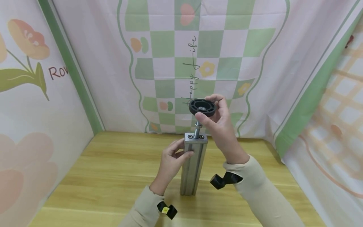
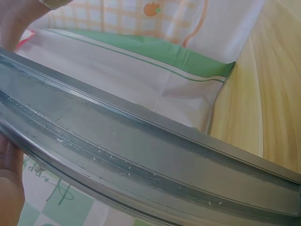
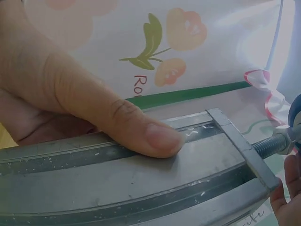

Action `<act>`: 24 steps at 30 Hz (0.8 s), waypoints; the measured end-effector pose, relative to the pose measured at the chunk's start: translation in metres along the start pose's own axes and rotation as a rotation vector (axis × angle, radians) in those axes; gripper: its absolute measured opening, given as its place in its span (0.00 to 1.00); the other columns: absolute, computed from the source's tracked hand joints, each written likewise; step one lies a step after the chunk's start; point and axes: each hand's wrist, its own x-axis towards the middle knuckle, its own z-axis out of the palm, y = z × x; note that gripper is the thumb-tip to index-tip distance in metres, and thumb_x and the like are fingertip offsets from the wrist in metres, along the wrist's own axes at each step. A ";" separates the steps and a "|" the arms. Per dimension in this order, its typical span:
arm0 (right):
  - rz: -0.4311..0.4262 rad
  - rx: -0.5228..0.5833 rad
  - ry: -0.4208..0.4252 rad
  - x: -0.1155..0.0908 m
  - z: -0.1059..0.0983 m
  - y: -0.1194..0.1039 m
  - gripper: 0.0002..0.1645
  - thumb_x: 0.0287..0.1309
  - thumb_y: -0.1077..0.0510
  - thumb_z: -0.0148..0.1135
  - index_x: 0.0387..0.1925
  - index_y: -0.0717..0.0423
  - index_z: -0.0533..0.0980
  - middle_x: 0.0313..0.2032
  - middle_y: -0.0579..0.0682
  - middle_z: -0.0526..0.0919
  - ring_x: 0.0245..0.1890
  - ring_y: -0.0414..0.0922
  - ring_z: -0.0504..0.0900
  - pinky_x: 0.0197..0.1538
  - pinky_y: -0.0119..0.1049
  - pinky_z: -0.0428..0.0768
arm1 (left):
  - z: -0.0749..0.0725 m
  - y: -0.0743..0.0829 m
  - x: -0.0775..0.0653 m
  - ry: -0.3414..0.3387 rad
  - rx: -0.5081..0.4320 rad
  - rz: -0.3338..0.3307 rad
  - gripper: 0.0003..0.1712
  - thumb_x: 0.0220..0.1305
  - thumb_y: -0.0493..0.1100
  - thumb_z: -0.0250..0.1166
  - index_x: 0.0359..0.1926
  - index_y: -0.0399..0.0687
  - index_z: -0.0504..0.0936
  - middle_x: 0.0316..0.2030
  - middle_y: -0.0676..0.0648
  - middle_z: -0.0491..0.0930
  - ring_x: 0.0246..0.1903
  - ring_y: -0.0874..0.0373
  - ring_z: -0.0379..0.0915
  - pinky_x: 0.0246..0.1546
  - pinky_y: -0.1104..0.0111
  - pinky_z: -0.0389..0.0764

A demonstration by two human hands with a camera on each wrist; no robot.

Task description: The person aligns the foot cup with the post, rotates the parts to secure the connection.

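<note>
We saw the left hand (image 1: 171, 160) gripping a metal profile (image 1: 192, 170), the right hand (image 1: 222, 127) pinching its round black foot (image 1: 202, 108).

Nearest, a black mount (image 1: 233, 177) hung at each cuff. The profile stood upright on the wooden table (image 1: 113, 167), left thumb across its front; a threaded stud (image 1: 197, 132) rose from its end plate (image 1: 195, 141) to the foot. Behind, foot and right hand blocked part of our checked curtain (image 1: 185, 44). Only wrist views gave us pale specks (image 2: 113, 157) in the grooves; only the head view, two plate screws (image 1: 190, 136).

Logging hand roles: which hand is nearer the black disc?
Right. The right hand holds the black disc by its edge; the left hand grips the metal post below it.
</note>
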 end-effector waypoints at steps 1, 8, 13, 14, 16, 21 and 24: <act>-0.004 -0.015 0.003 0.000 0.001 -0.001 0.47 0.48 0.38 0.77 0.60 0.53 0.63 0.53 0.56 0.69 0.52 0.50 0.75 0.49 0.31 0.80 | 0.000 0.000 0.000 0.000 0.000 -0.001 0.25 0.60 0.31 0.72 0.60 0.37 0.80 0.48 0.41 0.81 0.45 0.56 0.80 0.47 0.61 0.84; 0.013 0.053 -0.054 0.002 0.001 -0.001 0.49 0.64 0.37 0.61 0.74 0.54 0.52 0.66 0.59 0.62 0.60 0.50 0.71 0.65 0.40 0.67 | 0.000 0.000 0.000 0.004 0.005 -0.009 0.25 0.60 0.32 0.72 0.59 0.37 0.80 0.47 0.41 0.81 0.45 0.56 0.80 0.47 0.62 0.84; 0.058 0.216 -0.182 0.006 -0.004 -0.003 0.36 0.72 0.48 0.33 0.76 0.56 0.51 0.72 0.61 0.60 0.69 0.53 0.65 0.74 0.51 0.51 | -0.001 -0.001 0.001 0.002 0.006 -0.008 0.25 0.60 0.32 0.72 0.59 0.37 0.81 0.47 0.41 0.81 0.45 0.56 0.80 0.47 0.62 0.84; 0.064 0.239 -0.199 0.006 -0.005 -0.003 0.34 0.72 0.50 0.29 0.75 0.56 0.52 0.73 0.61 0.60 0.71 0.54 0.63 0.75 0.52 0.49 | -0.001 -0.001 0.001 0.001 0.006 -0.007 0.25 0.60 0.31 0.72 0.59 0.37 0.81 0.47 0.41 0.81 0.45 0.56 0.80 0.47 0.62 0.84; 0.068 0.279 -0.223 0.006 -0.007 -0.003 0.33 0.72 0.52 0.25 0.74 0.56 0.55 0.73 0.60 0.60 0.73 0.56 0.58 0.75 0.51 0.49 | -0.001 -0.001 0.001 -0.001 0.004 -0.005 0.25 0.60 0.31 0.72 0.59 0.36 0.81 0.47 0.41 0.81 0.45 0.56 0.80 0.47 0.61 0.84; 0.071 0.322 -0.230 0.007 -0.009 -0.002 0.30 0.72 0.55 0.26 0.68 0.55 0.64 0.72 0.61 0.62 0.74 0.56 0.55 0.75 0.47 0.52 | 0.000 0.000 0.001 -0.005 -0.001 -0.004 0.25 0.60 0.31 0.72 0.59 0.36 0.80 0.47 0.41 0.81 0.45 0.56 0.80 0.47 0.61 0.84; 0.073 0.323 -0.225 0.007 -0.009 -0.002 0.27 0.72 0.55 0.30 0.64 0.54 0.68 0.70 0.62 0.66 0.74 0.57 0.56 0.74 0.46 0.53 | 0.000 -0.001 0.001 -0.005 -0.005 -0.007 0.25 0.60 0.31 0.72 0.59 0.36 0.80 0.48 0.41 0.81 0.45 0.56 0.80 0.47 0.61 0.84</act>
